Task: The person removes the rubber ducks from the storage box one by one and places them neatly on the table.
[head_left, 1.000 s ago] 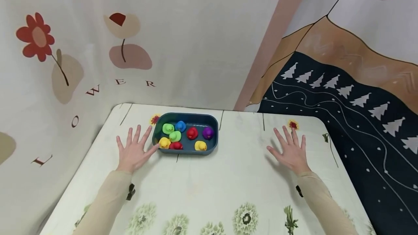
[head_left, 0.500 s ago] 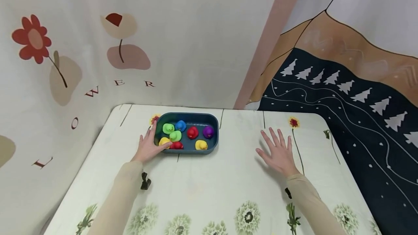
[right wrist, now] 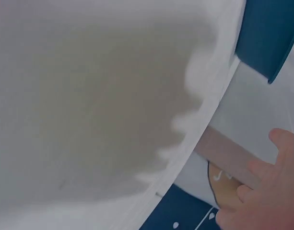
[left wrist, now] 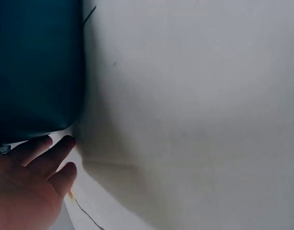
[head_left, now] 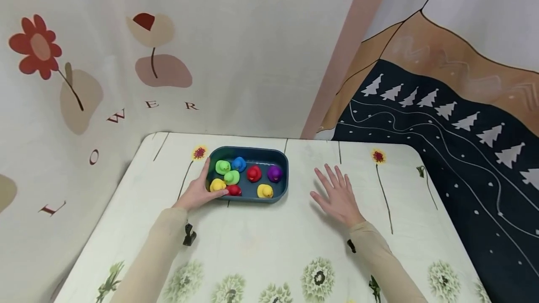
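A dark blue rectangular tray (head_left: 263,154) lies on the table with several small rubber ducks inside. Green ducks (head_left: 222,167), a blue duck (head_left: 238,164) and a yellow duck (head_left: 217,185) are grouped at its left; a red duck (head_left: 254,173), a purple duck (head_left: 275,173) and another yellow duck (head_left: 265,191) sit further right. My left hand (head_left: 199,193) grips the tray's front left corner, fingers along its left end, thumb at the front rim beside a partly covered red duck (head_left: 234,190). My right hand (head_left: 338,201) is spread, apart from the tray's right end.
A white flower-printed cloth (head_left: 269,233) covers the table. Printed curtains (head_left: 236,60) stand behind and to the left; a dark one with trees (head_left: 442,176) hangs on the right. A black strap part (head_left: 189,234) shows under the left sleeve.
My left hand has come from spread beside the tray to its left corner. The tray has slid slightly right. My right hand has moved left towards the tray.
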`<state>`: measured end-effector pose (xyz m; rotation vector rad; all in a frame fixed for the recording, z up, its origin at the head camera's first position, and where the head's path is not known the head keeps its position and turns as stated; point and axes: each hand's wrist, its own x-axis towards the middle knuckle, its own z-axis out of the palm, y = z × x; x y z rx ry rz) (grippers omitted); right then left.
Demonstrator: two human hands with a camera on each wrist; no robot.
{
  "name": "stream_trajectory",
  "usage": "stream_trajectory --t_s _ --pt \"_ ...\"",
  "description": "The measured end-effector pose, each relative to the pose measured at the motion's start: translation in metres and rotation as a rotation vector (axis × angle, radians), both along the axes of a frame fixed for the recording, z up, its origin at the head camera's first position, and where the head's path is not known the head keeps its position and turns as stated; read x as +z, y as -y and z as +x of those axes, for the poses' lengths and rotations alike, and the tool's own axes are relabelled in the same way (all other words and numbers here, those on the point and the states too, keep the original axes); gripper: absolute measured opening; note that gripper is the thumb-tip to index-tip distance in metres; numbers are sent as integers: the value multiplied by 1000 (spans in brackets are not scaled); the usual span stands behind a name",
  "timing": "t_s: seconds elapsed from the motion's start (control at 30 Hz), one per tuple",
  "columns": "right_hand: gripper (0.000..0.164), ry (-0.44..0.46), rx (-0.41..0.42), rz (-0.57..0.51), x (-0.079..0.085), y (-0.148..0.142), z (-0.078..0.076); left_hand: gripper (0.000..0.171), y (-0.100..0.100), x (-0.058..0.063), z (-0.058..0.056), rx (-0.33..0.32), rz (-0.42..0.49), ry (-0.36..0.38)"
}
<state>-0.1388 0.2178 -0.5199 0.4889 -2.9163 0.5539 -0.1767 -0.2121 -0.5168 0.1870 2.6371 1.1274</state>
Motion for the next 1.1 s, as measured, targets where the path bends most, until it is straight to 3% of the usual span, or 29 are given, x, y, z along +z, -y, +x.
stream_trajectory --t_s 0.27,0.7,0.87,1.1 --pt "62 -51 98 -122 -3 33 -7 120 -5 0 2 -2 -37 -29" --pt "54 -35 230 -289 -2 87 -16 121 -8 -2 -2 -7 -41 -47" --pt "52 -40 286 -271 -6 105 -16 122 -8 -3 -1 0 -36 -41" --pt "38 -81 274 -151 -10 118 -15 121 -6 -4 0 8 -27 -45"
